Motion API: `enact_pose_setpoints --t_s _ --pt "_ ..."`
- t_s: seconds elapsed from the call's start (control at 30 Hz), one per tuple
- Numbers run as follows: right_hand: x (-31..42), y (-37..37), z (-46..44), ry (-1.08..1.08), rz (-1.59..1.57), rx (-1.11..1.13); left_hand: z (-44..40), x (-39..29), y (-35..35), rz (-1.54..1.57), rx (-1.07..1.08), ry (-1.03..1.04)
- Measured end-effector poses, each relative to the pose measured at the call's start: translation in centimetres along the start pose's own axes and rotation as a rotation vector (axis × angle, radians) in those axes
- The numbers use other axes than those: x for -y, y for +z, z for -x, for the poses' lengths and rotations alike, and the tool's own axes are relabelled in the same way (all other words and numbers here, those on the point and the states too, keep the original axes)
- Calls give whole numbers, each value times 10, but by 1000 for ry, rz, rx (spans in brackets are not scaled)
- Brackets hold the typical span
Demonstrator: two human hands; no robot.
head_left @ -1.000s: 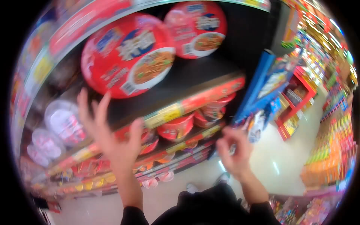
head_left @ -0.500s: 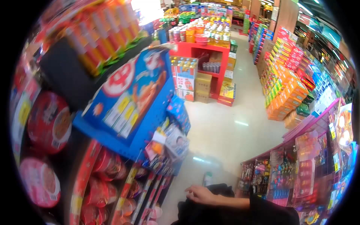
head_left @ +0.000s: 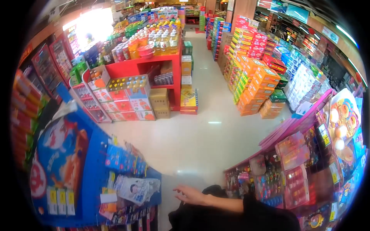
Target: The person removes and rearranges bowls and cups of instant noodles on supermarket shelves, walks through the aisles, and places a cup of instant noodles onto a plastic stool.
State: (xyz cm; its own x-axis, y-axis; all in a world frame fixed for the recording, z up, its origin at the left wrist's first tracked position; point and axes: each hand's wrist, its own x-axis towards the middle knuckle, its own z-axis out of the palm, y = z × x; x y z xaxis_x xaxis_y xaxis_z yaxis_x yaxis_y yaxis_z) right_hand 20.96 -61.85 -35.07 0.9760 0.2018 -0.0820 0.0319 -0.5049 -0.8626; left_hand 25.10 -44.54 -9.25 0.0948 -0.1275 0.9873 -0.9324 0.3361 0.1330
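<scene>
Labels [head_left: 61,200] on blue display [head_left: 94,150] illegible; carton [head_left: 139,93] holds yellow-capped bottles [head_left: 135,82]; right hand [head_left: 189,195] half-uncurled, gripping nothing, near white packet [head_left: 133,189].

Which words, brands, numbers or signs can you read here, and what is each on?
None reads with certainty.
Blue display: pale mark in a red circle, unclear.
Yellow-and-white labels: too small.
White packet: blurred.
Orange boxes: too small.
Overhead sign: too small.
</scene>
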Motion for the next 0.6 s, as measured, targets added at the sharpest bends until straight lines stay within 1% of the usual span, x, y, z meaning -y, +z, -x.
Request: enact_pose_setpoints --t_s 0.1,0.2,0.4,0.43,0.53,0.57,0.6 --pt "-4 -32 -4 79 -63 -43 -4 31 16 63 -3 -8" --pt "-24 -38 -9 49 35 -124 -7 59 27 118 0 -33" --pt "-41 -46 -26 132 -80 -120 -12 115 44 228 11 -43" --pt "-43 -47 -29 111 2 -132 -13 124 46 243 14 -45" --pt "-47 -53 -43 93 -53 -161 -13 153 50 274 23 -48" --pt "-58 -51 -50 38 -65 -202 -13 164 52 281 27 -47" --pt "-62 -55 -57 47 -52 -197 -13 175 53 290 23 -42"
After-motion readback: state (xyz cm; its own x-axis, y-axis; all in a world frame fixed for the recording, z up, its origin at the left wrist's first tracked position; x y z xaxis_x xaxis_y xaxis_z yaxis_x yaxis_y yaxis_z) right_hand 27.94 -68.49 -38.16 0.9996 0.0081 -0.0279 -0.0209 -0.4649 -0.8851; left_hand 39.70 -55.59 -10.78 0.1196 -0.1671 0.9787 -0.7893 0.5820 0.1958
